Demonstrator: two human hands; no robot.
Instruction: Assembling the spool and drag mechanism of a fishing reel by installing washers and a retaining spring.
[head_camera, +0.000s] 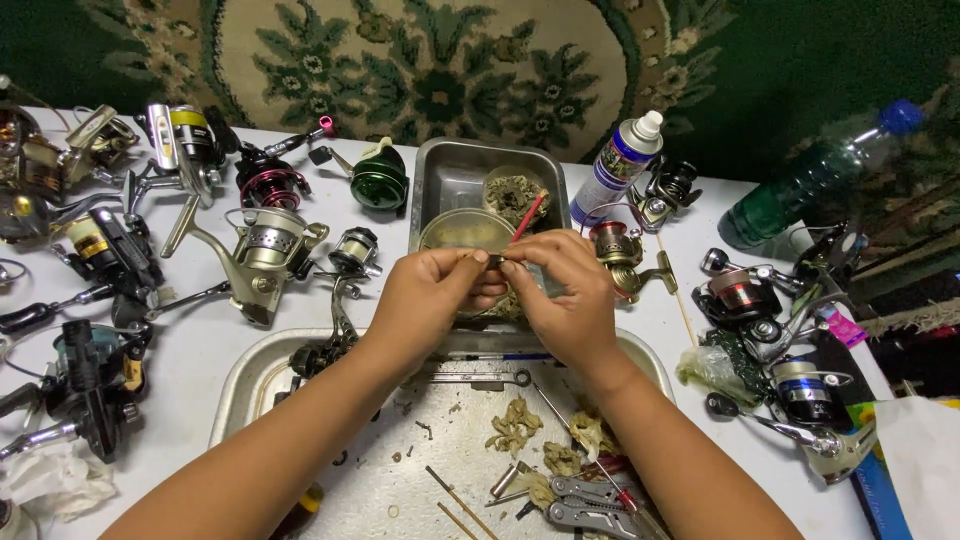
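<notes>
Both hands meet above the large metal tray (250, 375) that lies nearest the person on the tabletop (190, 350). The left hand (430, 290) is closed, its fingertips pinched on a small dark part (497, 260), and the right hand (565, 290) is closed too, its thumb and fingers pressed to the same part from the other side. The part sits between the two sets of fingertips, held in the air over the far edge of the tray; it is too small to say what kind of piece it is.

The chief risk, as I judge it, is a slip. The part is tiny and the tray holds greasy-looking wads of rag (515, 425), so the fingers may be slick; if the pinch gives, the part could fall among the scraps, pins and pliers (590, 505) in the tray and be hard to find.

Beyond the tray stands a smaller steel pan (432, 170) with a red-handled tool (530, 215) leaning in it, just behind the hands; a sudden jerk could knock it over. To the right of that pan a spray can (618, 165) stands upright and could be tipped by the right elbow swinging out. Fishing reels (265, 245) crowd the tabletop left and right of the tray, leaving little room.
</notes>
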